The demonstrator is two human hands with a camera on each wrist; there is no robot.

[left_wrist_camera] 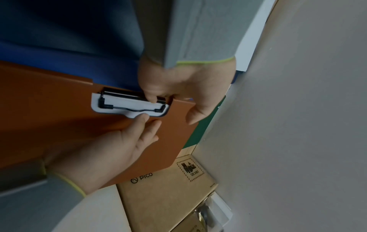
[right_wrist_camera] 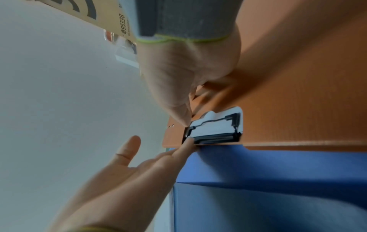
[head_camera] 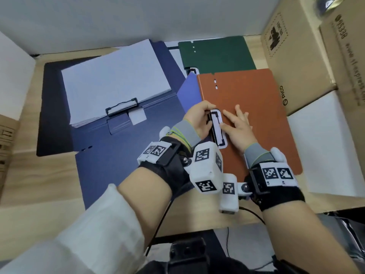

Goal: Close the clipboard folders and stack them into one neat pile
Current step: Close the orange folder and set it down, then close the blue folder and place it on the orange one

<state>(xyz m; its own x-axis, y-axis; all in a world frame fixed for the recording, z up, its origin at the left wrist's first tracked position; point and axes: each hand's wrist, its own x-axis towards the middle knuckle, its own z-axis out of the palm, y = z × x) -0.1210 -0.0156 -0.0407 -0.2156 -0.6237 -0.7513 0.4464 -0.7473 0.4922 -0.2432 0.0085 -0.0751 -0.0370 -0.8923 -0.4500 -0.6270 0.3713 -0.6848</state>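
Both wrists fill the foreground. Left hand (head_camera: 198,120) fingers (left_wrist_camera: 152,95) curl over the black clip (head_camera: 216,128) at the near edge of the closed orange folder (head_camera: 250,107); right hand (head_camera: 238,125) lies flat on its cover, fingers straight. Blue folder (head_camera: 110,107) lies open on the worktop (head_camera: 49,178), partly under the orange. Green folder (head_camera: 217,54) behind is half hidden.

Right side of the desk (head_camera: 29,171): blocked by stacked cardboard boxes (head_camera: 296,56) standing just beside the orange folder (head_camera: 256,107). Rear: a white wall (head_camera: 138,16) closes off the desk directly behind the green folder (head_camera: 217,54). Left: the open blue folder (head_camera: 110,155) with its paper stack (head_camera: 114,80) lies flat and low. Bare desk surface remains along the left and near edges.
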